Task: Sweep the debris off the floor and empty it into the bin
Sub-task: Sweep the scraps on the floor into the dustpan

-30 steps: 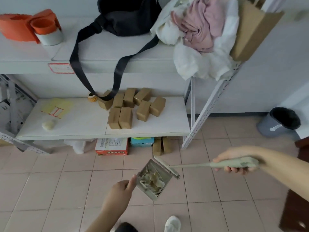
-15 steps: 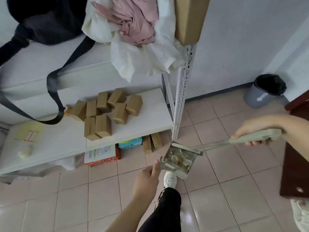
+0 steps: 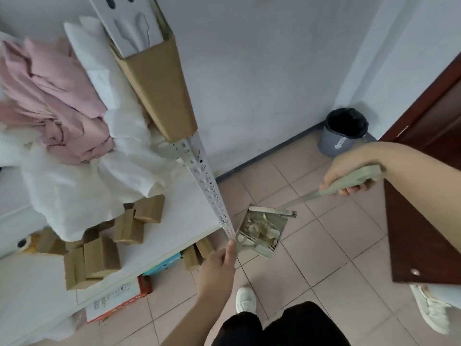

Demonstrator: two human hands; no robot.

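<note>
Head view, L to R. Far left: shelf unit (image 3: 174, 221) w/ pink cloth (image 3: 52, 101), white fabric (image 3: 82, 191) and small brown boxes (image 3: 99, 255) on the lower board; a tall cardboard box (image 3: 154, 96) leans at the corner post. Vs a sec ago the view has swung right and moved fwd, so the shelf now sits left of frame and the corner w/ the bin is opening up.

Centre: left hand (image 3: 219, 268) is clenched on a thin upright handle, prob the dustpan's, thumb up just beside the shelf post. Dustpan (image 3: 262, 231) hangs over the tiled floor (image 3: 324, 245), tilted, w/ debris (image 3: 262, 227) (paper scraps, bits) piled inside. Load looks the same as before, nothing spilled that I can see.

Right: right hand (image 3: 349, 171) is grasping the pale green brush handle (image 3: 354, 179), brush end resting at the pan's top edge, pinning the load. Grey bin (image 3: 344, 132) w/ black liner stands in the wall corner, well apart from the pan but much closer in frame than a sec ago. Dark wood door (image 3: 424, 221) at far right edge.

Meaning: sweeping looks done, this is the carry leg. Next calls for keeping the pan level, clearing the shelf post, then tipping over the liner.
</note>
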